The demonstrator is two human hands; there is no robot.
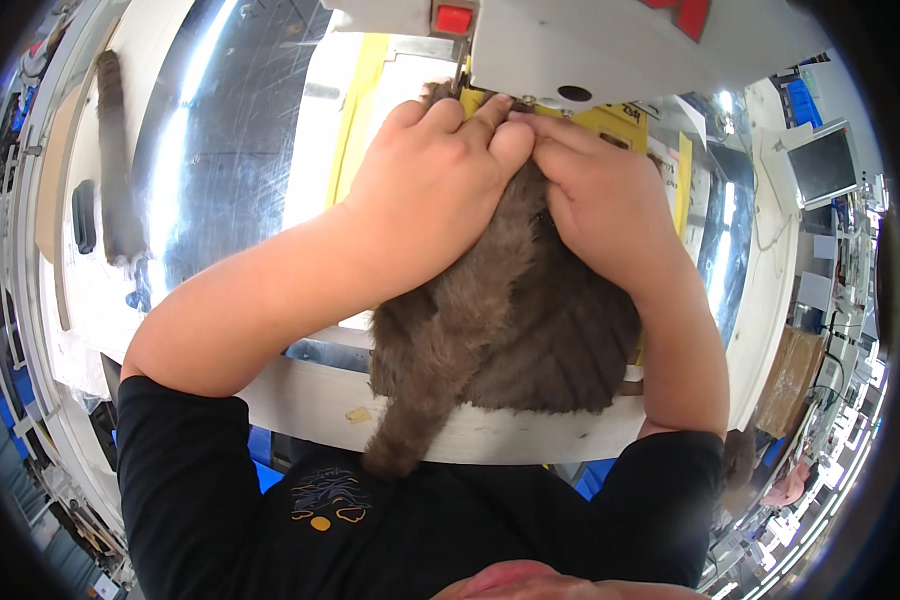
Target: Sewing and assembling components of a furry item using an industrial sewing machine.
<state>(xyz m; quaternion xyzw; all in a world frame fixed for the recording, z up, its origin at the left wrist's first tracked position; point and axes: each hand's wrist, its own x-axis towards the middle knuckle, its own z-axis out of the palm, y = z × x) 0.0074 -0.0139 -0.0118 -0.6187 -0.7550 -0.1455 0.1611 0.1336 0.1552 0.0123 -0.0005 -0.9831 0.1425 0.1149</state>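
A brown fur piece (570, 340) spreads from the machine over the table's front edge. Along its left side runs a narrower, lighter brown fur strip (450, 340), whose lower end hangs toward my shirt. My left hand (435, 180) has its fingers curled and pinched on the fur just below the sewing machine head (620, 50). Close beside it, my right hand (610, 195) grips the fur's edge, thumb and fingers pressed together. Both sets of fingertips nearly meet in front of the machine. The needle area is mostly hidden by the hands and the machine head.
Yellow tape (356, 120) and a yellow plate (610, 125) mark the machine bed. Another narrow fur strip (118, 160) lies on the left of the table, with a small dark object (84, 216) beside it. At the right are a screen (820, 165) and a cardboard box (790, 385).
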